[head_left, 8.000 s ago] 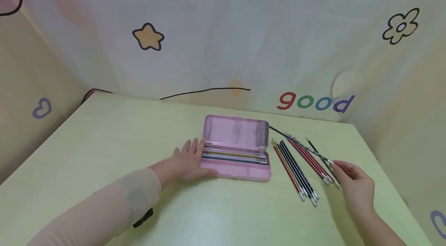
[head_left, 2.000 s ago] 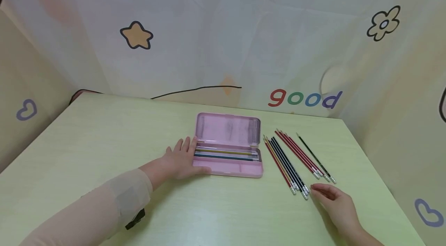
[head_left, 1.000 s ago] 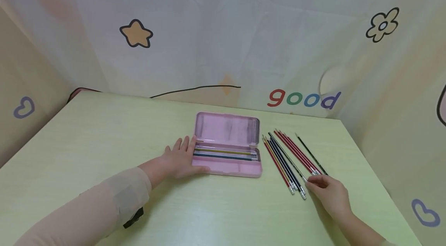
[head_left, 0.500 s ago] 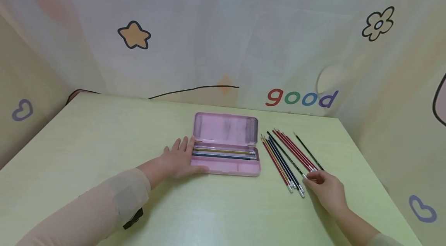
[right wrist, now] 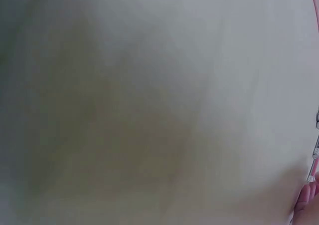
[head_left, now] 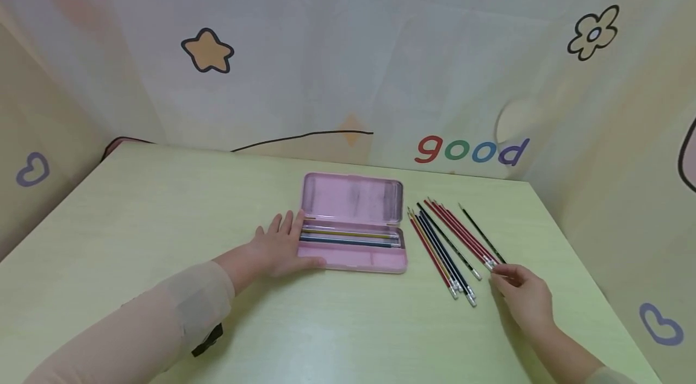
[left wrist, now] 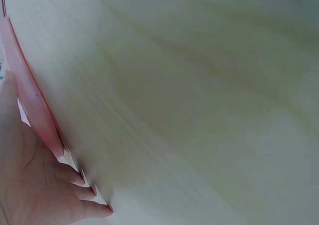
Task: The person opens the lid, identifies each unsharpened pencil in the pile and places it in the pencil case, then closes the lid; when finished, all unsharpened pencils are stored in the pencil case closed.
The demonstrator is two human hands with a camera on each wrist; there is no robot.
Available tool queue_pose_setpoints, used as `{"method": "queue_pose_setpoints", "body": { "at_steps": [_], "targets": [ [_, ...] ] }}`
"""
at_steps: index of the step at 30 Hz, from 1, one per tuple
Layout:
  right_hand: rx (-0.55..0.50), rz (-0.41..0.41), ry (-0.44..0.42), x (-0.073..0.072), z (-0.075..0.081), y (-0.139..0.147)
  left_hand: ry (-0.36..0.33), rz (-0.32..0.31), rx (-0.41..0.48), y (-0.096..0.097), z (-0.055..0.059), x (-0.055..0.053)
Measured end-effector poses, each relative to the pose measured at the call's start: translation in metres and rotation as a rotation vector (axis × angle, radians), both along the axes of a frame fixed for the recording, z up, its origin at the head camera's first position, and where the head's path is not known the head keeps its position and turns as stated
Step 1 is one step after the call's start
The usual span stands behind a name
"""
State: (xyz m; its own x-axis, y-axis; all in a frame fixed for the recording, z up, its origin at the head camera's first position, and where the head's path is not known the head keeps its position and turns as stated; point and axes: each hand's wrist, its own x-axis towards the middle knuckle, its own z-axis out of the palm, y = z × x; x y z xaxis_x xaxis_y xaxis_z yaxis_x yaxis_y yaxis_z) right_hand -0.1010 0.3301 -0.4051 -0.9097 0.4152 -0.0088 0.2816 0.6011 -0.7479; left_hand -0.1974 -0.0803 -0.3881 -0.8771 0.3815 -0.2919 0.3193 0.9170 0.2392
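Note:
A pink pencil case [head_left: 353,260] lies open, its lid [head_left: 350,197] tipped back. Inside are a yellow pencil [head_left: 348,232] and a blue-green one [head_left: 348,243]. My left hand [head_left: 277,251] rests at the case's left end with fingers spread and the thumb over its front corner. My right hand [head_left: 524,299] is at the eraser ends of the red pencils [head_left: 462,236], its thumb and index finger close together; I cannot tell whether they pinch one. A dark patterned pencil [head_left: 448,240] lies left of the red group. In the right wrist view, fingertips [right wrist: 305,197] show at a pencil end.
Left of the patterned pencil, red, yellow and dark blue pencils [head_left: 443,257] lie in a slanted bunch. A single dark green pencil [head_left: 481,231] lies right of the red group. The pale table [head_left: 179,215] meets a printed curtain [head_left: 304,70] at the back.
About a second ago my right hand held the eraser end of the dark patterned pencil. It has let go, leaving that pencil on the table, and moved right. My left hand stays put.

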Motion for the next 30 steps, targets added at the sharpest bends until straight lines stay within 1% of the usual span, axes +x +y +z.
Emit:
{"method": "queue_pose_setpoints", "body": {
  "at_steps": [4, 7, 11, 13, 16, 18, 21, 25, 28, 30],
  "targets": [
    [-0.004, 0.003, 0.003, -0.002, 0.000, 0.001, 0.007, -0.005, 0.001, 0.000, -0.001, 0.000],
    [0.022, 0.044, -0.014, -0.005, 0.002, 0.004, 0.013, -0.005, -0.001, 0.000, -0.001, 0.000],
    [0.118, 0.134, -0.017, -0.007, 0.005, 0.006, 0.019, 0.000, -0.007, 0.000, 0.001, 0.000],
    [0.174, 0.167, -0.014, -0.008, 0.005, 0.006, 0.019, 0.000, -0.008, -0.001, 0.001, 0.000],
    [0.248, 0.193, -0.007, -0.007, 0.006, 0.005, 0.014, -0.003, 0.004, 0.000, 0.001, 0.001],
    [0.271, 0.197, -0.004, -0.007, 0.007, 0.006, 0.014, -0.005, 0.008, 0.000, 0.000, 0.001],
    [0.226, 0.171, -0.010, -0.006, 0.008, 0.008, 0.011, -0.002, 0.008, -0.001, -0.001, 0.001],
    [0.056, 0.088, -0.020, -0.004, 0.011, 0.010, 0.010, 0.003, 0.002, -0.001, -0.001, 0.001],
    [-0.069, 0.014, -0.001, -0.002, 0.015, 0.013, 0.013, 0.002, 0.003, -0.001, 0.000, 0.002],
    [-0.130, -0.029, 0.016, 0.000, 0.018, 0.015, 0.015, -0.001, 0.007, -0.001, 0.000, 0.002]
  ]
}}
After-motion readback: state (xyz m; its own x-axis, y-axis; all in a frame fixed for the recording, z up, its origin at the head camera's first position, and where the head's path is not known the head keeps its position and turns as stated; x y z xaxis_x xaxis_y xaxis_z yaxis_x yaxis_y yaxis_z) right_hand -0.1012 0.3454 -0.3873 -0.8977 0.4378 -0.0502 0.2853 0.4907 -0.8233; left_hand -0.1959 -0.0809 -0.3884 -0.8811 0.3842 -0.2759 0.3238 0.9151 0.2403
